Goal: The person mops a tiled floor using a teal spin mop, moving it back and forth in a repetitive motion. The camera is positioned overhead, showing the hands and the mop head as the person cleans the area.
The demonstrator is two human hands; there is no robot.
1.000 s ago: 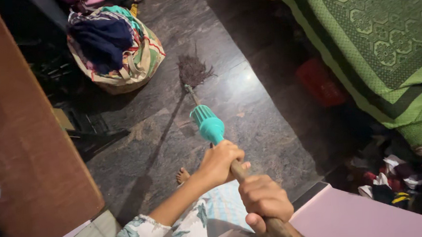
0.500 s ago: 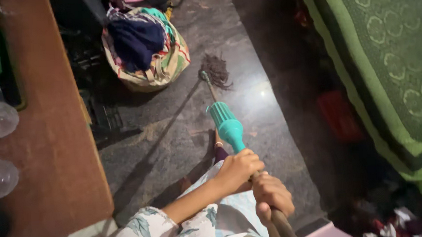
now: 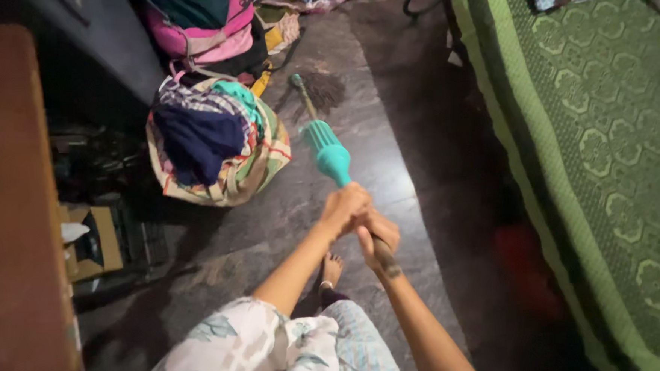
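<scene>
We hold the broom (image 3: pixel 326 146) in both hands: our left hand (image 3: pixel 344 207) is closed around the handle just behind the teal collar, and our right hand (image 3: pixel 378 234) is closed around the handle end, immediately behind the left. The broom's long axis runs from the hands forward and slightly left, so the bristle head (image 3: pixel 323 90) rests on the dark stone floor (image 3: pixel 389 167) well ahead of the left, nearer hand. The cloth bundle (image 3: pixel 218 142) lies ahead and left of the hands, the green bedspread (image 3: pixel 607 156) to their right.

The broom (image 3: pixel 326 144) lies on the floor (image 3: pixel 384 70) at centre; a cloth bundle (image 3: pixel 218 142) sits just beside it at nine o'clock; the bed (image 3: pixel 599 156) runs along three o'clock; bags (image 3: pixel 201 26) lie at eleven o'clock behind the bundle.
</scene>
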